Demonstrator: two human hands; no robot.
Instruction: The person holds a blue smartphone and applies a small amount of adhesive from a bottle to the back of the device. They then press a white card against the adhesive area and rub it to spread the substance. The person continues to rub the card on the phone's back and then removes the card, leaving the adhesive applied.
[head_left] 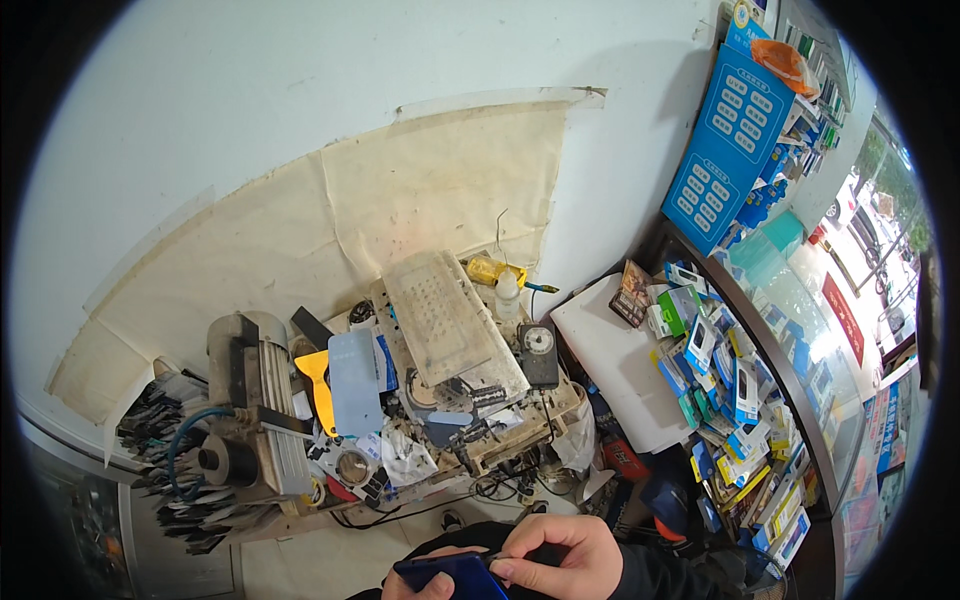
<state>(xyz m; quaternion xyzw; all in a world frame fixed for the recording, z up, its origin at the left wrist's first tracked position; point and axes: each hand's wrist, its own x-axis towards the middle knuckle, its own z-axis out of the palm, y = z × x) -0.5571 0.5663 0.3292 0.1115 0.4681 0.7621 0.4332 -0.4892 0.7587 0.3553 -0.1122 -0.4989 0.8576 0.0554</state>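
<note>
At the bottom of the head view, my left hand [434, 587] grips a dark blue phone [466, 580], its thumb lying over the glossy back or face. Most of that hand is cut off by the lower edge. My right hand [572, 556] is closed in a pinch at the phone's upper right edge. Between its thumb and forefinger is a small dark bit that I cannot make out. Both dark sleeves come in from below, close to my body.
Ahead stands a cluttered, dusty workbench with a grey machine [258, 380], a yellow scraper [318, 388], a perforated plate [440, 312], a squeeze bottle [507, 296] and a dial box [538, 356]. Cables [500, 484] hang at its front. Small boxed goods [735, 385] fill the right side.
</note>
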